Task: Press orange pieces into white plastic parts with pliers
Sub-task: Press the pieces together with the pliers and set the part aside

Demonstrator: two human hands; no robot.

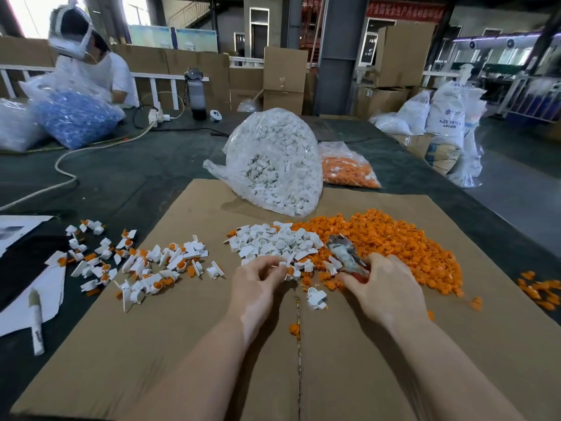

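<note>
A heap of loose white plastic parts (pixel 273 243) lies mid-cardboard, beside a wide heap of orange pieces (pixel 394 238). My left hand (pixel 258 284) reaches into the near edge of the white heap, fingers curled and pinching a small white part. My right hand (pixel 385 287) grips the worn pliers (pixel 346 253), whose jaws point up and away over the orange heap. One white part (pixel 316 297) lies alone between my hands. Joined white-and-orange parts (pixel 145 268) are scattered to the left.
The brown cardboard sheet (pixel 212 344) covers the dark table. A bag of white parts (pixel 273 159) and a bag of orange pieces (pixel 349 168) stand behind the heaps. A person sits far left behind a bag of blue parts (pixel 73 113). A few stray orange pieces (pixel 540 290) lie at right.
</note>
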